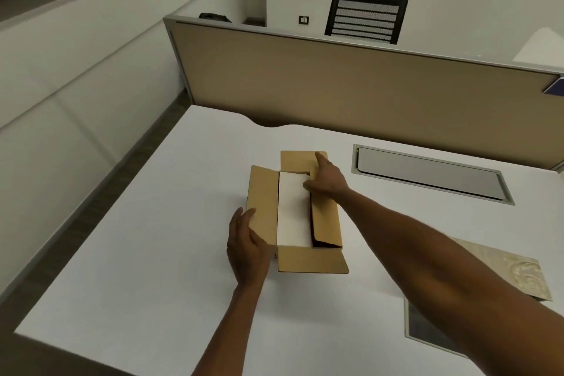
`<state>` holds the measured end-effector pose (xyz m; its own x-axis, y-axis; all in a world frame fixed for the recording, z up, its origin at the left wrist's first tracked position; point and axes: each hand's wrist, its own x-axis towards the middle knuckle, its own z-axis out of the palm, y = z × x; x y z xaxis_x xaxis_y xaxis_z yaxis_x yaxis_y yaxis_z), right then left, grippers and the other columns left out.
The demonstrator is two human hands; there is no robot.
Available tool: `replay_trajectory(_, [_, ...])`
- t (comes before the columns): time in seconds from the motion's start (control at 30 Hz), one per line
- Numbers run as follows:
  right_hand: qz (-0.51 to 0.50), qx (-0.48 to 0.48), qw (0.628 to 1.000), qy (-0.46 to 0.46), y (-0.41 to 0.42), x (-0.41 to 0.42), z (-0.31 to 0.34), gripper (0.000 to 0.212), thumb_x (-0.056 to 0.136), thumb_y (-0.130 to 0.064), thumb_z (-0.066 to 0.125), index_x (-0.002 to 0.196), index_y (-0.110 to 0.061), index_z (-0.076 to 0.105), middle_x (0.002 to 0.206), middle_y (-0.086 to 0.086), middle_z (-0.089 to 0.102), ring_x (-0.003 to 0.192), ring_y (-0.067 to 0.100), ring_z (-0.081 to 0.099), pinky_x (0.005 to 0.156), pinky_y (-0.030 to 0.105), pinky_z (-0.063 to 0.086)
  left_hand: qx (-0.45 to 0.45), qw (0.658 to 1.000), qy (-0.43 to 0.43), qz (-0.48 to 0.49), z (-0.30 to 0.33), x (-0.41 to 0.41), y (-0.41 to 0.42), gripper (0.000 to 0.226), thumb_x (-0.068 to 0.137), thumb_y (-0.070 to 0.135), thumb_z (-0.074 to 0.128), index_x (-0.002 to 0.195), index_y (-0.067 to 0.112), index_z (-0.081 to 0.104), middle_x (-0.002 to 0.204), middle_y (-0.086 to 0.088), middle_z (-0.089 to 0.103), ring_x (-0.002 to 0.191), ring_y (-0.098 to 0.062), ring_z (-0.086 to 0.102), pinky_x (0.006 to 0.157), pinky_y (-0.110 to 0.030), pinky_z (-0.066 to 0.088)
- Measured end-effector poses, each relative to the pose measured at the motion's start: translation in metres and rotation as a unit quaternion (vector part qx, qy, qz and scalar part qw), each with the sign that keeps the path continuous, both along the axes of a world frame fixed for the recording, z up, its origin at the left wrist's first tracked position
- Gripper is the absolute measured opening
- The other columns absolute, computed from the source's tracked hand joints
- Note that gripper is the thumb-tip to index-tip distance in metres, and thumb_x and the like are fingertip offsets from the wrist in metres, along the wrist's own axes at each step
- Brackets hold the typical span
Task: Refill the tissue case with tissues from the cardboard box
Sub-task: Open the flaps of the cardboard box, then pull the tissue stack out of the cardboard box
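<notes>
A brown cardboard box point(311, 259) lies in the middle of the white desk point(152, 238) with its flaps spread open. A white stack of tissues point(291, 214) shows inside it. My left hand point(245, 249) rests against the box's left flap, fingers curled around its near corner. My right hand point(326, 177) is at the far right of the opening, thumb on the tissues and fingers over the right flap. A pale gold patterned tissue case point(515, 268) lies at the right, partly hidden behind my right forearm.
A grey cable hatch point(427, 174) is set in the desk at the far right. A tan partition point(335, 85) closes the desk's far side, with a black chair point(366, 17) behind it. The desk's left edge drops to the floor.
</notes>
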<state>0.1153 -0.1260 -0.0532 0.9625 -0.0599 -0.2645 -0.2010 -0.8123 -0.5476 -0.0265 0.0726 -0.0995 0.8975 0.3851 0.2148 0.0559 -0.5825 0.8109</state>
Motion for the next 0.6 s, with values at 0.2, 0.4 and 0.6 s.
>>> replay_trajectory(0.2, [-0.120,0.270,0.955,-0.020,-0.046,-0.003,0.007,0.058,0.093,-0.009,0.070,0.146,-0.016,0.048,0.144,0.017,0.058,0.119,0.031,0.062,0.085,0.043,0.059,0.115,0.982,0.136,-0.060,-0.010,0.011,0.017,0.048,0.097,-0.005,0.051,0.141,0.013,0.059,0.157,-0.002,0.047,0.141,-0.027,0.044,0.101,-0.039,0.053])
replay_trajectory(0.4, [-0.148,0.139,0.978,-0.038,-0.090,-0.007,0.009,0.042,0.088,-0.009,0.078,0.128,-0.011,0.063,0.126,0.017,0.063,0.104,0.033,0.064,0.079,0.039,0.058,0.209,0.949,0.207,-0.114,-0.006,0.021,0.007,0.046,0.102,0.037,0.045,0.136,0.008,0.058,0.143,-0.011,0.059,0.138,-0.031,0.046,0.108,-0.045,0.048])
replay_trajectory(0.6, [0.005,-0.237,0.956,-0.172,-0.077,-0.040,-0.015,0.020,0.098,-0.015,0.060,0.117,-0.008,0.061,0.122,0.016,0.056,0.106,0.032,0.053,0.087,0.041,0.052,0.220,0.910,0.288,-0.203,-0.014,0.027,-0.012,0.071,0.102,0.058,0.037,0.159,0.020,0.020,0.164,-0.015,0.031,0.140,-0.037,0.048,0.111,-0.047,0.044])
